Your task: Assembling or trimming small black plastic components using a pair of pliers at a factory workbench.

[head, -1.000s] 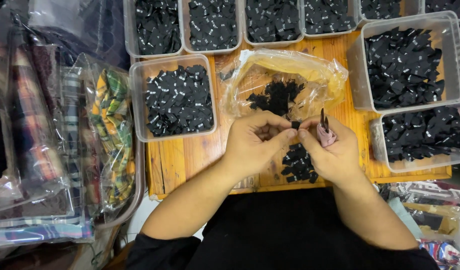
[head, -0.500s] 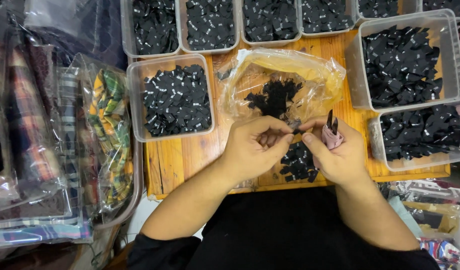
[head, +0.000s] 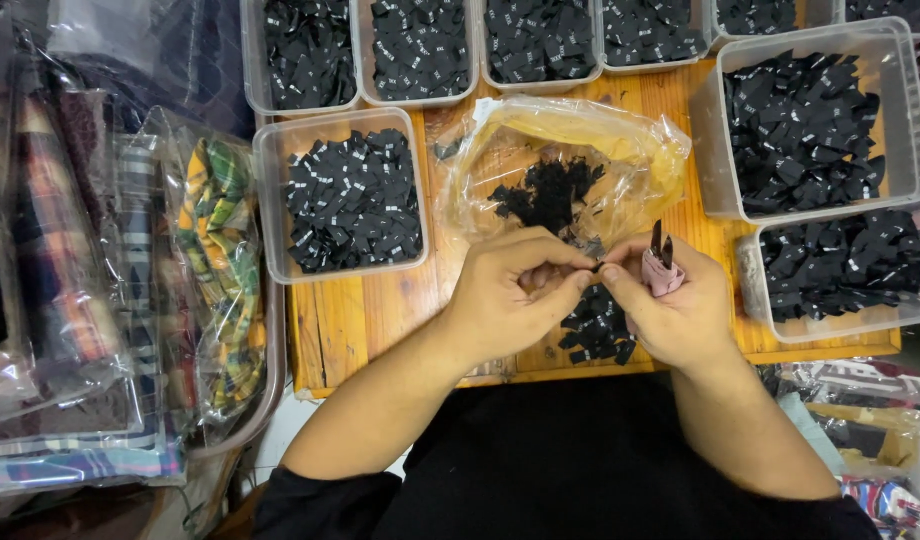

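Left hand (head: pixel 505 295) and right hand (head: pixel 670 305) meet fingertip to fingertip over the wooden board (head: pixel 360 320), low centre of the head view. Both hands have thumb and forefinger closed in a pinch on one small black piece (head: pixel 597 267) held between them; the piece is too small to make out further. Right hand's remaining fingers are curled shut around a pink-handled snipper (head: pixel 662 265), its dark blades pointing up and away from the body. Directly beneath the hands, a loose pile of black labels (head: pixel 595 330) lies on the board. Just beyond the fingertips sits an open clear plastic bag (head: pixel 570 150) with more black pieces inside. Clear plastic tub (head: pixel 345 195) of black labels stands to the left of the hands; similar tubs line the far edge and right side. Bagged plaid fabric (head: pixel 215 250) lies off the board's left edge.
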